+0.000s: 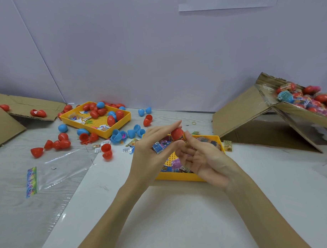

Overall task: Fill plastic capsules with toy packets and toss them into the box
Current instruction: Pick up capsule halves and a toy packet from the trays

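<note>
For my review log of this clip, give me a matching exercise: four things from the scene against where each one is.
Things:
1. red capsule
2. near yellow tray
3. far yellow tray
4. cardboard box

Places:
A. at the right, tilted, holding filled capsules
B. under both hands, holding toy packets
C. between the fingers of the left hand and right hand
D. back left by the wall, holding loose capsule halves

Pairs: 1-C, 2-B, 3-D, 4-A

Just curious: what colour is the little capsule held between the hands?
Red; the capsule shows best in the head view, pinched between both hands.
</note>
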`<action>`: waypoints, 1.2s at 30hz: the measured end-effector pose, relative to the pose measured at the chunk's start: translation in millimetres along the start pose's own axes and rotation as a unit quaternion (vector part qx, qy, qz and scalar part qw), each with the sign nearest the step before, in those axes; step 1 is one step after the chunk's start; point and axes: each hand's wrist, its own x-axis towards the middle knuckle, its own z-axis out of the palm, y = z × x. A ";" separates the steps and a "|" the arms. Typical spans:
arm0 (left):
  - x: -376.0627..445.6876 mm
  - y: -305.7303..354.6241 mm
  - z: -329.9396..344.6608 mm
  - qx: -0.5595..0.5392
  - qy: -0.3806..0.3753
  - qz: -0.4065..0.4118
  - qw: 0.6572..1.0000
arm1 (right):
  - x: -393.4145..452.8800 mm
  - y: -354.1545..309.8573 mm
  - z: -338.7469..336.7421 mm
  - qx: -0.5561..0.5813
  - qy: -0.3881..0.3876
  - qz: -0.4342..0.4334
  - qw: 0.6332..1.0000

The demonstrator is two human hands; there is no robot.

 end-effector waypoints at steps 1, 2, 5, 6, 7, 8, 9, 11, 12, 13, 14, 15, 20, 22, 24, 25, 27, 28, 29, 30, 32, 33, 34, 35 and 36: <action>-0.1 -0.2 -0.5 -0.006 0.000 0.000 1.000 | 0.0 0.4 1.3 0.024 -0.010 0.015 1.000; 0.1 -0.1 -1.0 -0.011 0.001 -0.006 1.000 | 0.0 1.0 2.4 0.047 -0.018 0.028 0.998; 1.5 1.0 -4.1 -0.026 0.015 -0.023 0.999 | -0.8 1.9 3.6 0.094 -0.034 0.053 0.994; 2.0 0.8 -4.8 -0.033 0.015 -0.021 0.999 | -0.4 1.9 2.9 0.099 -0.036 0.055 0.993; 2.2 0.3 -5.3 -0.041 0.014 -0.021 0.999 | -0.3 1.7 2.5 0.101 -0.037 0.055 0.993; 2.6 -0.6 -5.8 -0.049 0.012 -0.023 0.998 | -0.3 1.6 2.8 0.102 -0.036 0.055 0.993; 2.9 -1.8 -6.3 -0.054 0.009 -0.025 0.998 | -0.2 1.7 2.9 0.104 -0.031 0.054 0.993; 3.1 -2.8 -6.3 -0.057 0.005 -0.034 0.998 | 0.4 1.9 2.4 0.100 -0.020 0.052 0.993; 2.8 -2.6 -5.8 -0.059 0.005 -0.040 0.997 | 0.6 1.7 2.4 0.097 -0.017 0.051 0.994; 2.3 -2.3 -5.1 -0.060 0.005 -0.046 0.997 | 0.6 1.5 2.3 0.095 -0.016 0.049 0.994; 1.8 -1.6 -4.3 -0.059 0.006 -0.050 0.997 | 0.9 1.1 2.1 0.086 -0.015 0.045 0.995; 1.2 -1.1 -3.9 -0.056 0.006 -0.053 0.997 | 1.3 0.8 1.7 0.068 -0.014 0.039 0.997; 2.2 -1.5 -4.6 -0.008 0.030 -0.079 0.996 | 1.8 -11.4 -11.9 -0.043 0.028 0.020 0.998; 2.5 -3.7 -6.3 0.009 0.047 -0.094 0.994 | 0.6 -37.3 -21.2 0.037 0.029 0.006 0.999; 2.8 -5.6 -7.5 0.019 0.057 -0.106 0.993 | -3.6 -76.5 -33.1 0.176 0.024 -0.076 0.981; 3.1 -6.1 -7.1 0.023 0.059 -0.111 0.992 | -6.4 -96.6 -39.7 0.241 0.023 -0.131 0.961; 3.8 -6.8 -5.7 0.030 0.055 -0.123 0.990 | -10.4 -124.8 -49.3 0.277 0.030 -0.212 0.937; 3.8 -6.9 -4.9 0.033 0.053 -0.130 0.990 | -9.8 -129.5 -53.1 0.238 0.049 -0.224 0.944; 4.2 -7.0 -4.5 0.039 0.050 -0.136 0.989 | -7.8 -127.5 -55.0 0.174 0.073 -0.219 0.957; 4.1 -7.4 -4.5 0.048 0.049 -0.140 0.988 | -5.1 -119.2 -56.2 0.098 0.093 -0.205 0.969; 3.2 -9.1 -5.3 0.071 0.049 -0.141 0.986 | 1.9 -91.5 -55.4 -0.039 0.098 -0.167 0.980; 2.6 -10.4 -5.9 0.084 0.048 -0.141 0.985 | 5.7 -75.8 -55.0 -0.092 0.089 -0.150 0.980; 1.9 -11.9 -6.6 0.100 0.047 -0.139 0.984 | 9.1 -60.9 -54.3 -0.132 0.076 -0.137 0.979; 1.0 -13.4 -7.6 0.123 0.044 -0.134 0.982 | 12.3 -47.8 -53.7 -0.161 0.064 -0.127 0.977; 0.4 -15.2 -8.5 0.152 0.039 -0.128 0.979 | 14.7 -37.3 -53.6 -0.182 0.057 -0.122 0.974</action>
